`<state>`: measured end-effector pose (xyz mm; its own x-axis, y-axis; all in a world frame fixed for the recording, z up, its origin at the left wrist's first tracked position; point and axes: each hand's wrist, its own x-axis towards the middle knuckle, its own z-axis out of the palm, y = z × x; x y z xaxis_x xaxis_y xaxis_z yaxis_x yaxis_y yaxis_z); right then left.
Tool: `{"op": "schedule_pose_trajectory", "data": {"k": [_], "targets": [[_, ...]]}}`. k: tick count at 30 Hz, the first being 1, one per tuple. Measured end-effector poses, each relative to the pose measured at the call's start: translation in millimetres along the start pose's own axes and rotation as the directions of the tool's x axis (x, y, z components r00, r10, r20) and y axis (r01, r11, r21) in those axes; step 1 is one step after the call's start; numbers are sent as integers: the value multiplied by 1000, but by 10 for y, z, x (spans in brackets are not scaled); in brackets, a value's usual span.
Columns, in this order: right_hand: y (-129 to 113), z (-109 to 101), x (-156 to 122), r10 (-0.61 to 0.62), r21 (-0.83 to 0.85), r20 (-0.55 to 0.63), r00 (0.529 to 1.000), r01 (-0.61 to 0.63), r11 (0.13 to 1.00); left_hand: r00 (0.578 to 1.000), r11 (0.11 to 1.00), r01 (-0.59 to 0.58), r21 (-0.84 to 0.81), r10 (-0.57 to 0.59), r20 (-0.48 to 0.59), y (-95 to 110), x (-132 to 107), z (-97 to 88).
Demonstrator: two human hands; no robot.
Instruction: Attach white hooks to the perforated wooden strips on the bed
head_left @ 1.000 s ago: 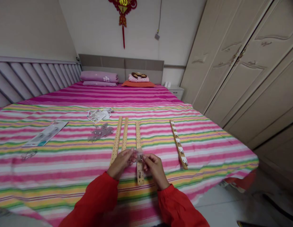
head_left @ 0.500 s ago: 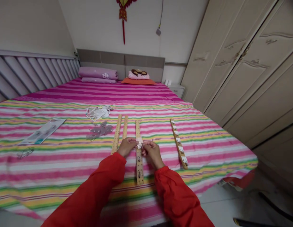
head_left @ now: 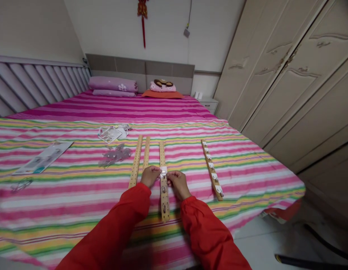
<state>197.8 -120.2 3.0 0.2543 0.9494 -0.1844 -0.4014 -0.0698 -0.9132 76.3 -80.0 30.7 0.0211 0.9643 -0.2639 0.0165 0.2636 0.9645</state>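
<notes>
A narrow wooden strip with rows of holes lies lengthwise in front of me. Across its middle is a small white card carrying a silvery metal piece, too small to identify. The fingers of my left hand are pinched at the card's left edge. My right hand is closed too, its thumb and fingertips at the right edge. Nearer me on the same strip sit two small metal pieces. To the left are two bare holed strips, partly behind my left hand.
At right, another wooden strip bears several white cards with metal pieces. Clear plastic bags, white packets, a long white card and a small clear item lie left on the striped bedspread.
The white card now lies flatter on the strip, its metal piece more plainly seen. My right fingers have drawn slightly apart from the left. The view has shifted a little.
</notes>
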Motion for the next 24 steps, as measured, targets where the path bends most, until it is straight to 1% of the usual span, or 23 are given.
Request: {"op": "schedule_pose_trajectory", "data": {"k": [7, 18, 24], "targets": [[55, 8, 26, 8, -8, -32, 999, -9, 1000, 1000, 1000, 14, 4, -14, -11, -55, 34, 14], [134, 4, 64, -8, -30, -55, 998, 6, 1000, 1000, 999, -7, 42, 8, -27, -121, 78, 20], [139, 11, 81, 1, -68, -69, 998, -6, 998, 998, 995, 6, 95, 0, -67, -152, 96, 39]]}}
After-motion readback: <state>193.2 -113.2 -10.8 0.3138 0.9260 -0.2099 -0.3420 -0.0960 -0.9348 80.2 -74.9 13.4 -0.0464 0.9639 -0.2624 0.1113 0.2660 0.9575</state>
